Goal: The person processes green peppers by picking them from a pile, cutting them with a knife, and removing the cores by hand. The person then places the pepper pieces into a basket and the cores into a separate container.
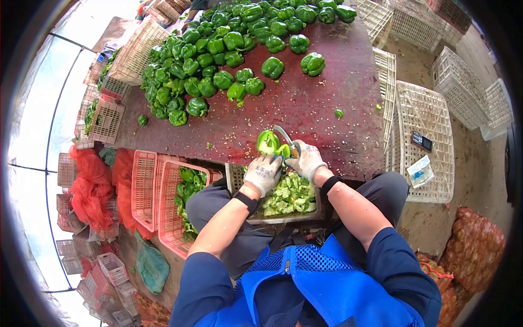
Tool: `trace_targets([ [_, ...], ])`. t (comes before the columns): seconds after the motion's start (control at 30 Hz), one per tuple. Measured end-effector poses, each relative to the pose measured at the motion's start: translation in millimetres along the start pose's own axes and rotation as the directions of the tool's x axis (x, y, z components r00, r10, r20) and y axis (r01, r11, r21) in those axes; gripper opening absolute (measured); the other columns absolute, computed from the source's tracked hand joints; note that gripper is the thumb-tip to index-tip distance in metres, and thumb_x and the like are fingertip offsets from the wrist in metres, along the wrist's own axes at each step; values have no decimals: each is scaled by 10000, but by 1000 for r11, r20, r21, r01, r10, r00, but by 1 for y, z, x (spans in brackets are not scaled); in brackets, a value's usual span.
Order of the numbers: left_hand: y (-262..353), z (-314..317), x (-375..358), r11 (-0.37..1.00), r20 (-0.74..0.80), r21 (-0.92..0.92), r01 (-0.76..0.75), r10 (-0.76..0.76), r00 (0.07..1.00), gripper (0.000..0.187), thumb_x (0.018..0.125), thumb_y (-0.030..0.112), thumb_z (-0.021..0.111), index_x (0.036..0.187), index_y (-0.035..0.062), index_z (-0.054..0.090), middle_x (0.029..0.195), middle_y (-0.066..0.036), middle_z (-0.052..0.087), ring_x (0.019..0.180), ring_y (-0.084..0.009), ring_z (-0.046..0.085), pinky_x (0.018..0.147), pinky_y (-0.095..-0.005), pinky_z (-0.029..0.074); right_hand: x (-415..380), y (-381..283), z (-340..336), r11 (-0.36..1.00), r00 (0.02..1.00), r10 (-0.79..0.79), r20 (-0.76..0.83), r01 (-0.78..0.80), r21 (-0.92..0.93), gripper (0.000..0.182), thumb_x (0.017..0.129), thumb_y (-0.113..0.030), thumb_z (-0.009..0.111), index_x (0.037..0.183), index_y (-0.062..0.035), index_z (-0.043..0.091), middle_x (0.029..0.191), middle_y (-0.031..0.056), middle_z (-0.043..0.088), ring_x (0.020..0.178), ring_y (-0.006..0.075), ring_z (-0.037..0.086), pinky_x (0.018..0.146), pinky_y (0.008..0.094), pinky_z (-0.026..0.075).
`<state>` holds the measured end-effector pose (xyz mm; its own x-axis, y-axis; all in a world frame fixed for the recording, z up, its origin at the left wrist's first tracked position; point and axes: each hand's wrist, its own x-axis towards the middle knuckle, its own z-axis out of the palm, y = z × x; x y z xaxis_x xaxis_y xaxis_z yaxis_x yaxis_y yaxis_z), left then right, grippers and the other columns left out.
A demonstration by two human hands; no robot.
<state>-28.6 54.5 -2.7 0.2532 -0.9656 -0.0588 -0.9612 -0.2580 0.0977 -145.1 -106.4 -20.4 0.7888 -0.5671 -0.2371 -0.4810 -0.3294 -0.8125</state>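
- Red worktable [348,98]: green bell peppers [234,41] heaped far left.
- Gray crate [261,220]: near, below table edge, filled with pepper trimmings [291,196].
- Left hand [263,173]: gloved, curled against cut bell pepper [267,143] at near table edge; grip hidden, can't tell.
- Right hand [306,160]: gloved, curved knife [282,132] gripped.

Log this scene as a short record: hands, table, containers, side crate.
left hand: gloved, fingers at cut pepper pieces; left hand; exact grip unclear
right hand: gloved; right hand holds curved knife
table: red-brown table, heap of green peppers, scattered seeds
low tray: tray with pale green trimmings
pink crate: pink crate holding green produce
side crate: white crate with phone on top
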Motion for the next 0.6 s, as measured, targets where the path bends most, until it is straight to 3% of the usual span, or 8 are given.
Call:
trace_targets([
  [0.1,-2,12,4,990,-137,-141,-24,4,991,425,808,172,676,1216,65,624,1121,-164,660,999,-348,650,892,-436,525,1,3,4,999,1000,-3,-11,3,54,495,771,-293,784,1183,-81,611,1081,184,698,1030,379,660,894,451,525],
  [0.2,-6,18,12,963,-130,-266,-42,7,992,373,829,150,654,1189,56,630,1075,-179,664,970,-361,651,852,-443,529,3,5,6,985,1000,-10,13,8,172,457,781,-278,772,1160,-74,619,1066,187,698,1023,378,660,877,446,525],
  [0.27,-14,19,19,908,-162,-419,0,-74,984,322,854,123,637,1164,36,631,987,-183,669,905,-392,650,813,-460,524,3,4,6,988,1000,-10,26,5,153,454,785,-278,771,1159,-68,623,1051,184,700,994,361,670,862,431,531],
  [0.37,-14,12,30,930,-60,-360,68,-96,994,361,839,129,661,1189,44,635,1013,-187,676,925,-395,655,831,-449,526,4,7,6,988,1000,-25,16,22,155,430,787,-267,767,1142,-68,628,1030,181,699,970,347,676,849,421,535],
  [0.43,-18,11,27,850,-20,-512,124,-156,988,395,836,157,679,1216,54,642,1051,-199,682,970,-392,655,857,-433,523,4,9,5,989,999,-48,-12,49,141,407,787,-266,764,1119,-71,632,1009,176,696,959,342,674,841,421,533],
  [0.53,-14,4,20,847,-25,-516,127,-163,986,396,843,183,682,1218,60,655,1086,-222,679,1009,-406,648,879,-430,521,8,9,3,990,999,1,36,-7,144,409,790,-271,761,1122,-69,632,1001,178,696,956,345,673,833,424,533],
  [0.6,-21,21,18,866,-119,-496,68,-145,982,411,837,168,663,1231,54,642,990,-185,703,927,-393,670,845,-427,534,8,14,7,988,1000,-6,15,3,156,412,787,-272,755,1123,-68,632,993,184,696,953,349,674,833,427,532],
])
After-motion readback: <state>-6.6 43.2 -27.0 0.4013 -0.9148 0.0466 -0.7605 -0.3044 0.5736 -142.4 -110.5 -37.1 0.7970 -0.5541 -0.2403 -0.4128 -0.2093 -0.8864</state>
